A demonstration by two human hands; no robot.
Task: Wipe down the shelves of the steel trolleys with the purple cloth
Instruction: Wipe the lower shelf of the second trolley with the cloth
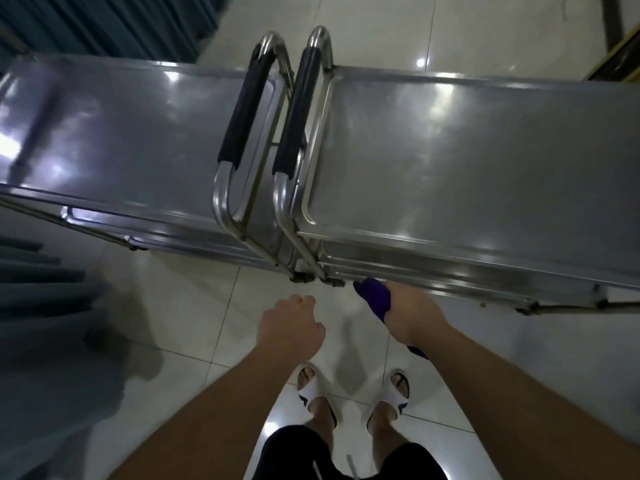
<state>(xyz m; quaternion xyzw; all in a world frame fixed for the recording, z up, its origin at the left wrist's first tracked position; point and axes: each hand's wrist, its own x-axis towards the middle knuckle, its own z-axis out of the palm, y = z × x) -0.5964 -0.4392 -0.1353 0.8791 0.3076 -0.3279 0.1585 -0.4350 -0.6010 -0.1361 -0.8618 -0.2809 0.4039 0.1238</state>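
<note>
Two steel trolleys stand side by side in front of me, their black-padded handles meeting in the middle. The left trolley and the right trolley both show bare top shelves. My right hand grips the purple cloth and reaches in under the near edge of the right trolley, at a lower shelf; its fingers are hidden below the steel rim. My left hand hangs over the floor, apart from both trolleys, its fingers curled and holding nothing.
Dark blue curtains hang at the back left and more fabric lies at the near left. The floor is glossy white tile. My feet in white sandals stand close to the trolleys.
</note>
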